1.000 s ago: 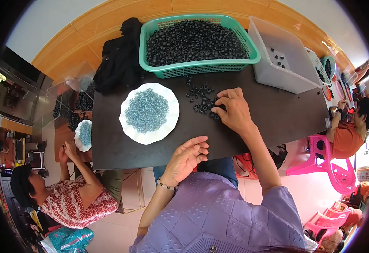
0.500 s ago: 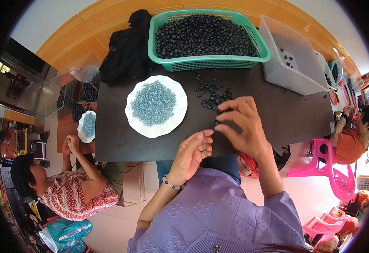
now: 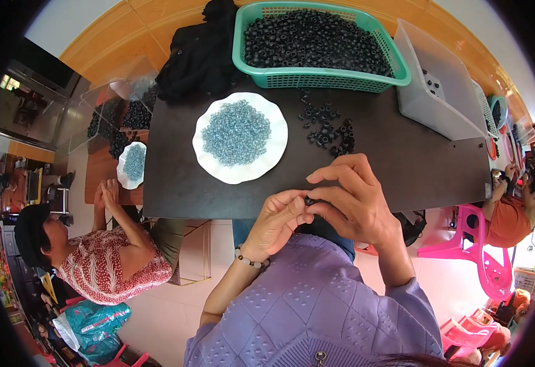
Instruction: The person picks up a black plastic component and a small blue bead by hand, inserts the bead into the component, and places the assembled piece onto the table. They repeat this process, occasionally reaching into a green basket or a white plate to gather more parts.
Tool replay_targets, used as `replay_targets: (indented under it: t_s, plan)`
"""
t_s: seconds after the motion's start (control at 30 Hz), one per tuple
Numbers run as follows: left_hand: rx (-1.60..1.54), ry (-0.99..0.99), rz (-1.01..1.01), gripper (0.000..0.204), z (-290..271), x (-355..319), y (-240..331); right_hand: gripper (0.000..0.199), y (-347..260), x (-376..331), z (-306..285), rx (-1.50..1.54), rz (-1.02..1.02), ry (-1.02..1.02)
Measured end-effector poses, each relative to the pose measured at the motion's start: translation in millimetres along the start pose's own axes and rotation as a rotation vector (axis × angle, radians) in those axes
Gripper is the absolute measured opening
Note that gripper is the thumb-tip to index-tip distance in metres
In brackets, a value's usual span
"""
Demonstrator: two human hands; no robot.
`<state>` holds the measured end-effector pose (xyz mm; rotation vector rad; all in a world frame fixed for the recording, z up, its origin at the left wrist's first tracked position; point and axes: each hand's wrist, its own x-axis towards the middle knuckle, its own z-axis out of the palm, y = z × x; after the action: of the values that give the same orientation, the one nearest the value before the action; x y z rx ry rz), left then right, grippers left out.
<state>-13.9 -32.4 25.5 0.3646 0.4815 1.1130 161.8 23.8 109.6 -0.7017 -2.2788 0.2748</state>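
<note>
My left hand point(image 3: 278, 224) and my right hand point(image 3: 356, 199) meet in front of my body, near the table's front edge. Between their fingertips is a small black round piece point(image 3: 309, 200), partly covered by the fingers. Both hands are closed in a pinch on it. Beyond my right hand lies a loose group of small black ring-shaped pieces point(image 3: 327, 127). To the left, a white scalloped plate point(image 3: 212, 171) bears a heap of small, clear bluish pieces point(image 3: 235, 133).
A green basket point(image 3: 329, 81) full of black pieces stands at the back of the dark table point(image 3: 175, 196). Right of it is a translucent bin point(image 3: 426, 104); left of it, black cloth point(image 3: 197, 58). A person point(image 3: 111, 257) sits at my left, and a pink stool point(image 3: 472, 244) stands right.
My right hand has come down to my left hand, and their fingertips now meet on the black piece. The view has shifted, so the table sits slightly higher in it.
</note>
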Motion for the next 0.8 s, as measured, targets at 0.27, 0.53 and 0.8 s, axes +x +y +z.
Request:
replay_targets:
  t_s: [0.27, 0.53, 0.8]
  plan:
    - [-0.178, -0.048, -0.038, 0.026, -10, -2, -2, 0.03, -4, 5, 4, 0.102, 0.061, -0.052]
    - [-0.222, -0.105, -0.07, 0.025, -19, -2, -8, 0.034, -1, 0, 18, 0.177, 0.115, -0.074]
    - [-0.193, -0.017, -0.112, 0.022, -14, -9, -2, 0.033, -2, -5, 15, 0.224, 0.14, -0.105]
